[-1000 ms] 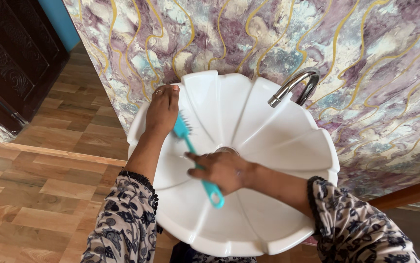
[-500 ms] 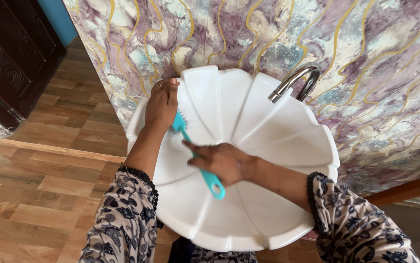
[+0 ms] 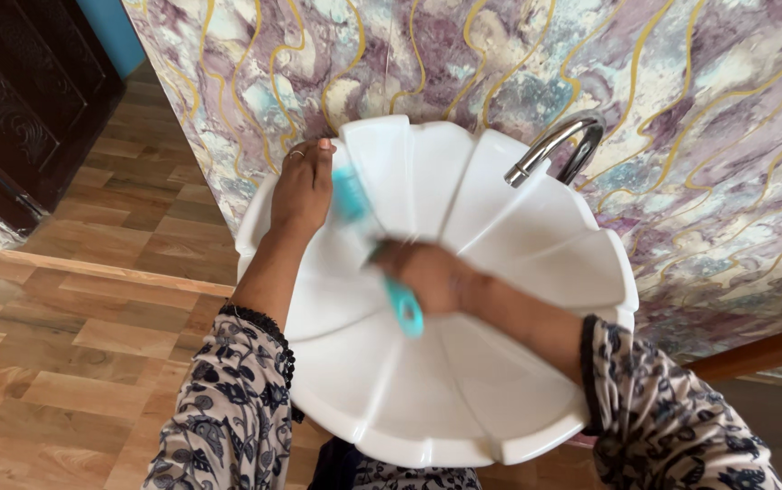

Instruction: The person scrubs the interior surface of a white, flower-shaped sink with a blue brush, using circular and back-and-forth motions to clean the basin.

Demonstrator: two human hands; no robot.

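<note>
A white scalloped wash basin (image 3: 463, 381) hangs on a marbled purple wall. My right hand (image 3: 432, 275) grips the handle of a teal scrubbing brush (image 3: 400, 304), blurred by motion; its bristle head lies against the basin's upper left inside wall, close to my left hand. My left hand (image 3: 303, 191), a ring on one finger, rests flat on the basin's left rim with the fingers together. Both forearms wear patterned dark and white sleeves.
A curved chrome tap (image 3: 554, 150) arches over the basin's back right. A dark carved wooden door (image 3: 19, 100) stands at the far left. Wood-pattern flooring (image 3: 82, 345) lies to the left and below. A wooden rail (image 3: 763, 354) runs at the right.
My right hand has pushed the brush up and to the left along the basin's wall, and now it blurs. My left hand stays on the rim.
</note>
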